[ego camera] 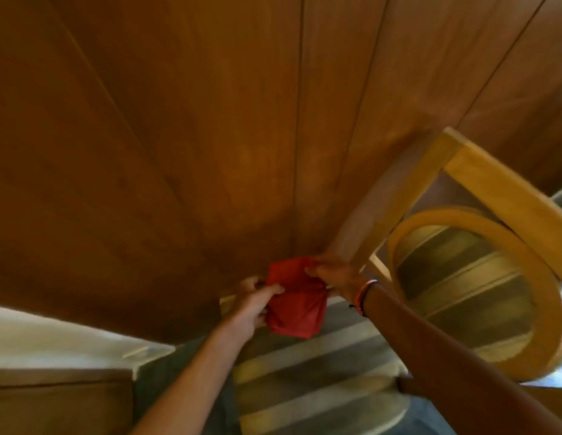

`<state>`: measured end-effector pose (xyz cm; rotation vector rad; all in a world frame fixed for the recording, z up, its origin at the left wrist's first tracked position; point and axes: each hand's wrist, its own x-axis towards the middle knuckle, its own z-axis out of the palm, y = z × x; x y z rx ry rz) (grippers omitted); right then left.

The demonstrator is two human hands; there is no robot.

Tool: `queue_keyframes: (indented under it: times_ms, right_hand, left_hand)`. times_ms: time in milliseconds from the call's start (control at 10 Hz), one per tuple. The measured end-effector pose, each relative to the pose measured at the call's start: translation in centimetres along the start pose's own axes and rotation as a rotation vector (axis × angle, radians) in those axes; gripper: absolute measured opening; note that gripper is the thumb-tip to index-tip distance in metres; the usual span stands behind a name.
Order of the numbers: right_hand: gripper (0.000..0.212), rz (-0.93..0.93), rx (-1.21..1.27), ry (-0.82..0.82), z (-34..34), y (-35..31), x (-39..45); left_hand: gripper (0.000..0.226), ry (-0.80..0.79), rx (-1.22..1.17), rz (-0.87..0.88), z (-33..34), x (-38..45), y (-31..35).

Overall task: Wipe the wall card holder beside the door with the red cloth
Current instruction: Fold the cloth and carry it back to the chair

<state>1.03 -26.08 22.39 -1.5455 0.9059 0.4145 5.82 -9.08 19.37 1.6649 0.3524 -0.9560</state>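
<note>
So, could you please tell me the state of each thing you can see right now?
Red cloth: bunched, held up between both hands.
Left hand: grip shut on the cloth's left edge.
Right hand: grip shut on the cloth's right edge.
Wooden chair: standing at the right, untouched.
Card holder: not in view.

The cloth (pixel 294 304) is plain red. The wall panelling (pixel 185 136) is warm brown wood with dark vertical seams. The chair frame (pixel 480 196) is pale yellow wood. The carpet (pixel 311 372) has grey and cream stripes.
</note>
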Motion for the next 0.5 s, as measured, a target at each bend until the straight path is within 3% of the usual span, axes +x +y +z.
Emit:
queue_keyframes:
  times_ms: [100, 200, 300, 500]
  right_hand:
    - [0.037, 0.108, 0.068, 0.025, 0.9, 6.4, 4.4]
    - [0.038, 0.219, 0.098, 0.080, 2.1, 11.8, 7.8]
    - [0.022, 0.256, 0.144, 0.085, 2.8, 15.7, 9.8]
    - [0.027, 0.255, -0.037, 0.083, 2.9, 18.3, 11.5]
  left_hand:
    - [0.039, 0.029, -0.018, -0.111, 2.3, 4.1, -5.8]
    - [0.024, 0.091, -0.013, -0.162, 4.1, 7.8, -10.8]
    - [0.019, 0.080, -0.054, -0.205, 4.5, 9.7, -14.6]
    - [0.047, 0.091, 0.014, -0.183, 3.0, 10.2, -16.8]
